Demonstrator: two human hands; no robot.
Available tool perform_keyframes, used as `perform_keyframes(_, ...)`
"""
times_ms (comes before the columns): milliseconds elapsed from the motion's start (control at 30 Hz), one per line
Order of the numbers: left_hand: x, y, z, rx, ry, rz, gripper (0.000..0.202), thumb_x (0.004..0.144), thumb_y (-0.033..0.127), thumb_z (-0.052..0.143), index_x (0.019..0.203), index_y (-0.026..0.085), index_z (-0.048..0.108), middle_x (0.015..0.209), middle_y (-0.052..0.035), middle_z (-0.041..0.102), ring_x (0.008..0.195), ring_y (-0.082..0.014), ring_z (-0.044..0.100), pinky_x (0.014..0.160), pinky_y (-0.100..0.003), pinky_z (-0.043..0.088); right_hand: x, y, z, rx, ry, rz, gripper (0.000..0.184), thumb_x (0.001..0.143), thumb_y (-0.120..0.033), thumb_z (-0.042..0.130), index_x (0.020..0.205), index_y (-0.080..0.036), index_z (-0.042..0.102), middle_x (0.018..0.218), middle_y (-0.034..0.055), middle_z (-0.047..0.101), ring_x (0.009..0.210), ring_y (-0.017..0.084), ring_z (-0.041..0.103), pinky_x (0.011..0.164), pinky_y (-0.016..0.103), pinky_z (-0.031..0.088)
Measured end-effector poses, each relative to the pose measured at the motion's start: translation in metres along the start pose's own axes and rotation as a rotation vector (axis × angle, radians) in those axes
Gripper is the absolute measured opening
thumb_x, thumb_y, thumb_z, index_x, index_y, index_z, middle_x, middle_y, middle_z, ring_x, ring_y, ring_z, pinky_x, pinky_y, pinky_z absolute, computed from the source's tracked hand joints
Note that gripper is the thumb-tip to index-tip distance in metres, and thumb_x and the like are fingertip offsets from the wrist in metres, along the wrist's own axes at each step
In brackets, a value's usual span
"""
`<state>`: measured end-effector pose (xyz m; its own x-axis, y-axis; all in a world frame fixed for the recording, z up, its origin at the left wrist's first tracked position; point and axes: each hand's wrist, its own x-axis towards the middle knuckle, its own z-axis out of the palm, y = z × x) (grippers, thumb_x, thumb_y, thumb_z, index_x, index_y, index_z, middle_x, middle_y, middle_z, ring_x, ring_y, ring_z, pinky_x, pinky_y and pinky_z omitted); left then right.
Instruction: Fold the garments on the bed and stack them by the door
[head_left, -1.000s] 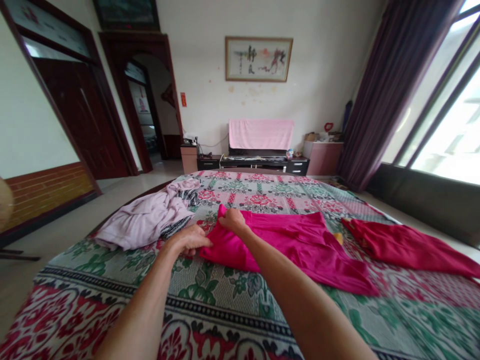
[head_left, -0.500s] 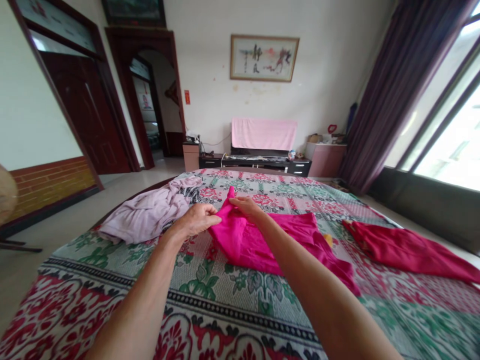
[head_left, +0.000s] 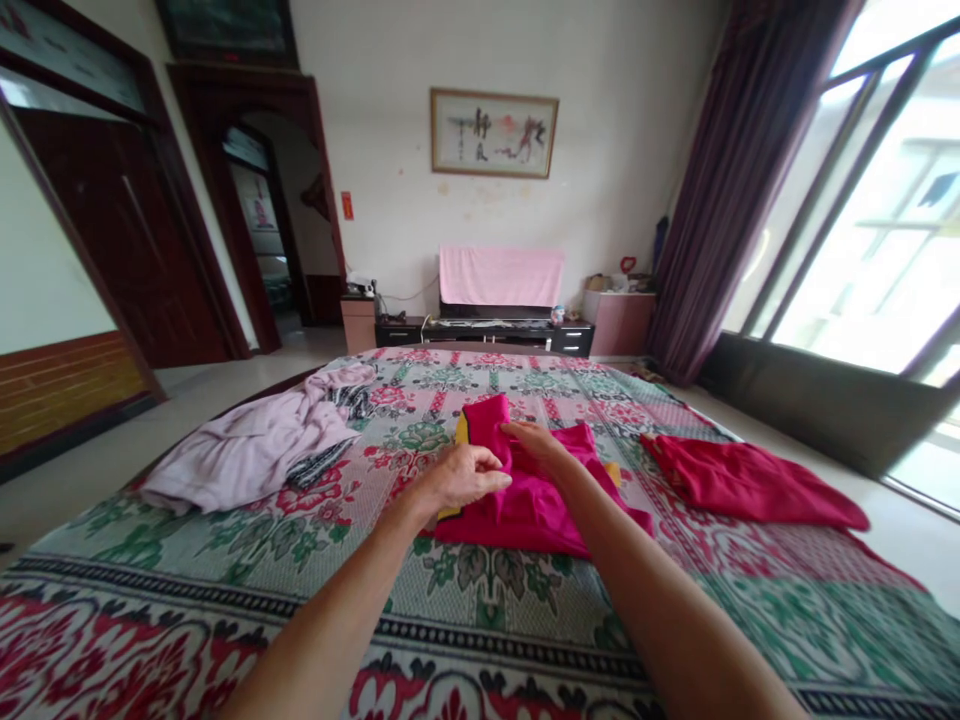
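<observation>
A bright pink garment point(head_left: 536, 505) lies partly folded in the middle of the bed point(head_left: 480, 600); a yellow trim shows at its left edge. My left hand point(head_left: 465, 475) is closed, pinching the raised left fold of the pink cloth. My right hand point(head_left: 541, 445) rests on top of the same fold, fingers curled onto the fabric.
A crumpled lilac garment point(head_left: 247, 450) lies at the bed's left. A dark red garment point(head_left: 750, 482) lies at the right. Behind the bed stand a low TV cabinet point(head_left: 487, 332) with a pink cloth draped above it, doorways at left, and a window with dark curtains at right.
The left end of the pink garment was lifted and carried rightwards over the rest, so the garment now lies shorter and thicker. Both hands moved right with it.
</observation>
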<state>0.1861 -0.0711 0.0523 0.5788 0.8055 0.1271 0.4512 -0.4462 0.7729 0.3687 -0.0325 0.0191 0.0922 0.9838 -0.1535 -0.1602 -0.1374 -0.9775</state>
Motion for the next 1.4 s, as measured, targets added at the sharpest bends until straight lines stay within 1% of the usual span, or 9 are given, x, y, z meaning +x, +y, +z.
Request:
perform_keyframes(67,0.001,-0.01,0.0,-0.078,-0.009,-0.057,0.033,0.076,0.045,0.056,0.083,0.015,0.068,0.071,-0.0012,0.067,0.059,-0.0118,0.06,0.055,-0.022,0.039,0.001,0.007,-0.008,-0.004,0.033,0.009,0.008,0.077,-0.022,0.061,0.074,-0.018,0.054,0.051,-0.0054,0.051,0.04,0.007,0.045,0.039,0.018,0.034)
perform_keyframes(133,0.004,-0.024,-0.003,-0.081,0.112,-0.121,0.035,0.081,0.046,0.05,0.081,0.015,0.066,0.072,-0.002,0.067,0.059,-0.0125,0.062,0.055,-0.022,0.041,0.004,0.013,-0.015,-0.013,0.081,-0.027,0.01,0.077,-0.024,0.06,0.084,-0.018,0.056,0.052,-0.0064,0.05,0.04,0.007,0.044,0.039,0.018,0.032)
perform_keyframes(300,0.009,-0.053,0.0,0.254,0.411,-0.2,0.019,0.082,0.027,0.052,0.086,0.018,0.069,0.087,-0.0038,0.072,0.081,-0.015,0.064,0.071,-0.023,0.043,0.01,0.016,-0.02,-0.374,0.263,-0.188,0.052,0.072,-0.018,0.062,0.122,-0.019,0.049,0.072,-0.0024,0.063,0.055,0.01,0.056,0.05,0.019,0.041)
perform_keyframes(500,0.009,-0.066,0.015,0.36,0.346,-0.259,0.032,0.081,0.029,0.057,0.107,0.014,0.067,0.088,-0.0061,0.072,0.081,-0.0161,0.064,0.072,-0.025,0.044,0.002,0.006,-0.017,-1.133,0.331,-0.188,0.057,0.068,-0.006,0.057,0.125,-0.013,0.054,0.086,0.0085,0.069,0.079,0.019,0.064,0.063,0.023,0.043)
perform_keyframes(800,0.004,-0.059,0.014,0.504,0.403,-0.066,0.03,0.079,0.031,0.062,0.104,0.016,0.068,0.092,-0.0075,0.067,0.085,-0.0171,0.061,0.078,-0.027,0.044,0.006,0.004,-0.024,-1.13,0.341,-0.2,0.058,0.069,-0.013,0.057,0.127,-0.012,0.055,0.086,0.007,0.071,0.072,0.015,0.063,0.058,0.019,0.042)
perform_keyframes(933,-0.004,-0.037,0.019,0.385,0.103,0.249,0.023,0.077,0.04,0.066,0.089,0.021,0.074,0.088,-0.0034,0.067,0.08,-0.0145,0.061,0.076,-0.024,0.044,0.011,0.007,-0.034,-1.085,0.29,-0.258,0.043,0.07,-0.016,0.056,0.111,-0.016,0.066,0.075,0.0019,0.07,0.063,0.013,0.06,0.054,0.018,0.042)
perform_keyframes(1033,-0.006,-0.031,0.027,0.364,-0.122,0.344,0.027,0.073,0.04,0.07,0.094,0.023,0.075,0.09,-0.0028,0.068,0.081,-0.0152,0.061,0.075,-0.023,0.044,0.012,0.01,-0.037,-1.037,0.226,-0.297,0.036,0.067,-0.012,0.054,0.098,-0.017,0.072,0.074,0.0006,0.071,0.065,0.013,0.062,0.057,0.019,0.045)
perform_keyframes(1200,-0.002,-0.037,0.031,0.338,-0.17,0.309,0.021,0.077,0.021,0.059,0.088,0.019,0.077,0.084,-0.0039,0.071,0.077,-0.0133,0.062,0.073,-0.022,0.043,0.014,0.012,-0.034,-0.967,0.275,-0.388,0.044,0.069,-0.008,0.049,0.105,-0.018,0.072,0.096,0.0029,0.074,0.084,0.017,0.067,0.074,0.022,0.05)
perform_keyframes(1400,-0.006,-0.032,0.023,0.251,-0.222,0.234,0.024,0.073,0.023,0.058,0.086,0.017,0.077,0.081,-0.003,0.073,0.071,-0.0128,0.061,0.065,-0.02,0.042,0.014,0.012,-0.027,-1.091,0.33,-0.347,0.044,0.072,-0.009,0.05,0.11,-0.017,0.071,0.101,0.0055,0.074,0.094,0.019,0.068,0.086,0.023,0.048)
